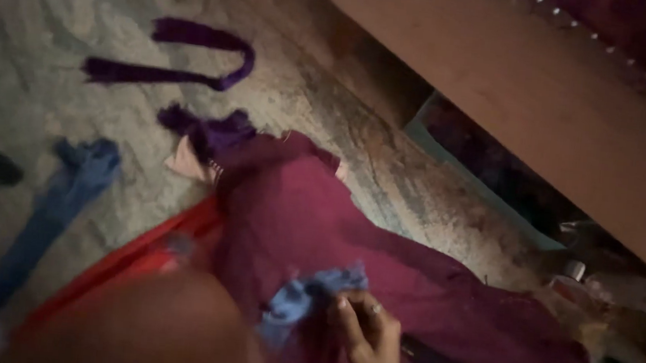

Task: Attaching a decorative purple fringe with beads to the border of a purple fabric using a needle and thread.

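Right hand (368,341) is down at the bottom of the shot, fingers curled and pinching a small light-blue cloth (305,297) that sits on top of a big maroon garment (378,264) spread over the carpeted floor (52,72); can't see the left hand anywhere. Red fabric (137,255) pokes out under the maroon one, a blue cloth strip (55,213) lies off to the side, and a purple strap (194,57) sits farther up, well apart
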